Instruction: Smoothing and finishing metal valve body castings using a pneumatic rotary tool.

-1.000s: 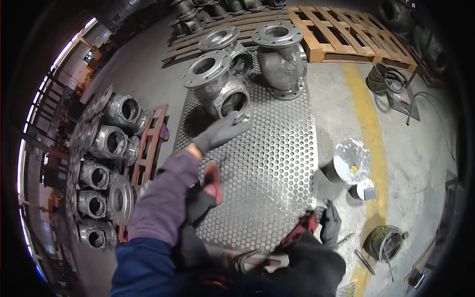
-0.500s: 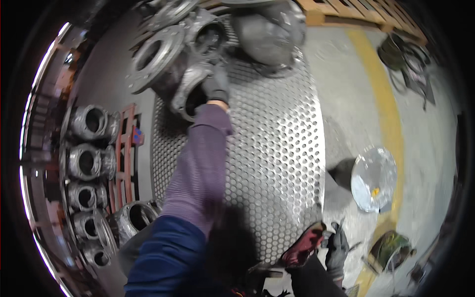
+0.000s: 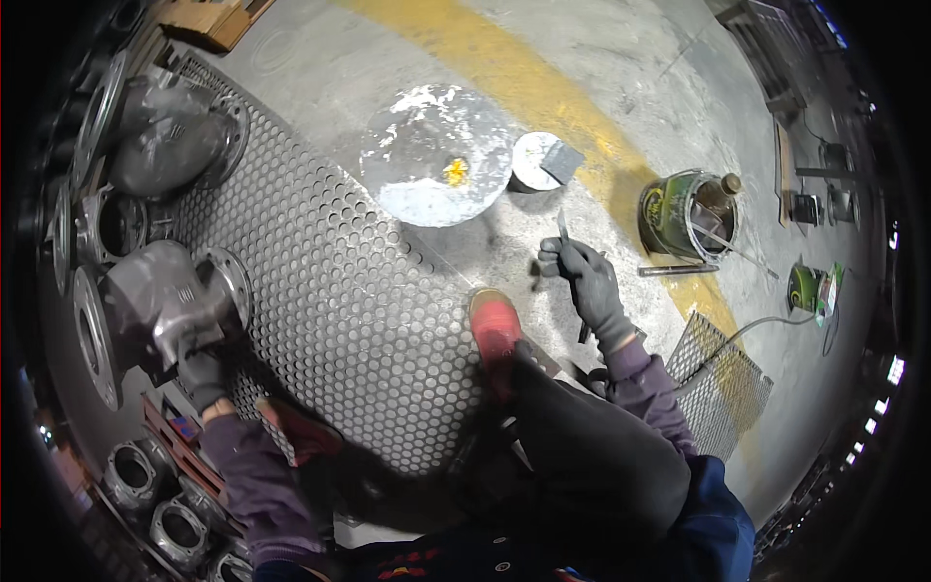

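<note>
My left hand (image 3: 202,376), in a dark grey glove, is at the lower edge of a grey cast-metal valve body (image 3: 160,291) with round flanges. Its fingers seem to curl onto the casting, though the fingertips are partly hidden. Out to the right, my gloved right hand (image 3: 590,289) is closed around a slim flat metal tool (image 3: 562,225), whose narrow tip sticks up past the fingers. The tool's exact kind cannot be made out. The casting lies on a perforated metal plate (image 3: 359,330), beside another dark casting (image 3: 170,145).
A round drum top (image 3: 436,145) with a yellow spot stands ahead, beside a small white can (image 3: 536,163) bearing a dark block. Right of them are a green bucket (image 3: 669,218) holding a bottle, and a mesh piece (image 3: 722,378). More castings (image 3: 136,470) stand lower left.
The view has swung right, so the castings now sit at the left edge. My right hand has come up and forward with the slim tool; my left hand stays at a casting.
</note>
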`<state>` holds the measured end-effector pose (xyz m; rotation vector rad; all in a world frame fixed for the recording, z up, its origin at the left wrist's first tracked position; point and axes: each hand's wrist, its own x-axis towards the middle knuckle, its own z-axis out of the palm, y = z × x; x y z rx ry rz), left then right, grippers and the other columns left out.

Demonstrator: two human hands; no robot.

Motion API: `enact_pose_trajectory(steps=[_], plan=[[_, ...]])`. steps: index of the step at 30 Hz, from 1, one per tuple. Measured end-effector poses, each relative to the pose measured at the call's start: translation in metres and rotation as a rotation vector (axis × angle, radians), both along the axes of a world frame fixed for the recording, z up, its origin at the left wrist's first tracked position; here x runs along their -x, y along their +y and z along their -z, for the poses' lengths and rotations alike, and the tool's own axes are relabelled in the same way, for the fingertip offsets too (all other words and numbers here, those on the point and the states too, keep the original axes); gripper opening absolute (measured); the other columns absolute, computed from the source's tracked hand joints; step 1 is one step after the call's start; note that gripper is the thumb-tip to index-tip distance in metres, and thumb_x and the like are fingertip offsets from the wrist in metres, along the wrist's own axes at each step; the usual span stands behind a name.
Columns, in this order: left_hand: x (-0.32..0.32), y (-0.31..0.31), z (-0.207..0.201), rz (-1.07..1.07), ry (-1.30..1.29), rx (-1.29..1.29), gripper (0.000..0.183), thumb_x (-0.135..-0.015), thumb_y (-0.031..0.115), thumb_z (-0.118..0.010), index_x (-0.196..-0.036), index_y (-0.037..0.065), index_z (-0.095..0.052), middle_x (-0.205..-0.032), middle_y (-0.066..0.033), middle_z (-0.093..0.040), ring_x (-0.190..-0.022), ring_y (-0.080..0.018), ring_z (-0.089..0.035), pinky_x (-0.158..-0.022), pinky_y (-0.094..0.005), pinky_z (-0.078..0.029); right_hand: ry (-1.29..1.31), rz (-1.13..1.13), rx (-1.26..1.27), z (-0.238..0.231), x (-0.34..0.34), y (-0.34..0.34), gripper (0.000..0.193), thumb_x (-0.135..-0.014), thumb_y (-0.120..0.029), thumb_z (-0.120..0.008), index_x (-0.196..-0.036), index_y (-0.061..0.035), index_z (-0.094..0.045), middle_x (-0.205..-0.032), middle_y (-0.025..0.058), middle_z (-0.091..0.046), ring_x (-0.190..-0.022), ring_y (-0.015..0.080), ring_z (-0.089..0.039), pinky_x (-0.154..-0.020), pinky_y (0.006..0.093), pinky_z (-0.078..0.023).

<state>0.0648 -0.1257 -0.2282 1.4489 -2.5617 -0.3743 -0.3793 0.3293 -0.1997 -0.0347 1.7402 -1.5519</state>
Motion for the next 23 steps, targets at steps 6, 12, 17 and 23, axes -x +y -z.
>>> enact_pose_trajectory(steps=[6, 12, 17, 23], plan=[[-0.005, 0.065, -0.031, -0.140, 0.577, -0.370, 0.024, -0.090, 0.006, -0.048, -0.107, -0.002, -0.064, -0.104, -0.0095, -0.065, -0.096, -0.0200, -0.060, -0.087, -0.0306, -0.046, 0.135, -0.143, 0.034, 0.027, 0.020, -0.026, 0.034, -0.092, -0.023, -0.052, -0.107, 0.0060, -0.061, -0.091, 0.0084, -0.063, -0.079, 0.0149, -0.062, -0.067, 0.0314, -0.056], [0.058, 0.198, -0.061, -0.157, 0.188, -0.391, 0.026, -0.090, 0.004, -0.050, -0.111, 0.006, -0.066, -0.101, -0.0104, -0.068, -0.095, -0.0174, -0.062, -0.085, -0.0283, -0.048, -0.141, 0.070, 0.064, 0.051, 0.033, -0.044, 0.031, -0.091, -0.022, -0.054, -0.106, 0.0046, -0.062, -0.090, 0.0076, -0.063, -0.076, 0.0135, -0.061, -0.069, 0.0295, -0.056], [0.063, 0.276, -0.058, 0.381, 0.394, -0.216, 0.030, -0.091, 0.005, -0.050, -0.120, 0.000, -0.057, -0.117, -0.0120, -0.060, -0.110, -0.0234, -0.056, -0.097, -0.0325, -0.042, -0.008, -0.037, -0.054, 0.071, 0.049, -0.037, 0.029, -0.088, -0.022, -0.055, -0.105, -0.0017, -0.065, -0.084, 0.0056, -0.064, -0.067, 0.0096, -0.056, -0.057, 0.0225, -0.046], [-0.023, 0.348, -0.031, 0.214, -0.251, 0.032, 0.066, -0.089, 0.026, -0.058, -0.147, 0.017, -0.027, -0.151, -0.0123, -0.028, -0.136, -0.0213, -0.031, -0.111, -0.0387, -0.028, 0.196, -0.138, -0.197, 0.046, 0.044, -0.036, 0.056, -0.086, -0.034, -0.060, -0.137, -0.0126, -0.048, -0.105, 0.0096, -0.064, -0.099, 0.0170, -0.058, -0.087, 0.0266, -0.045]])
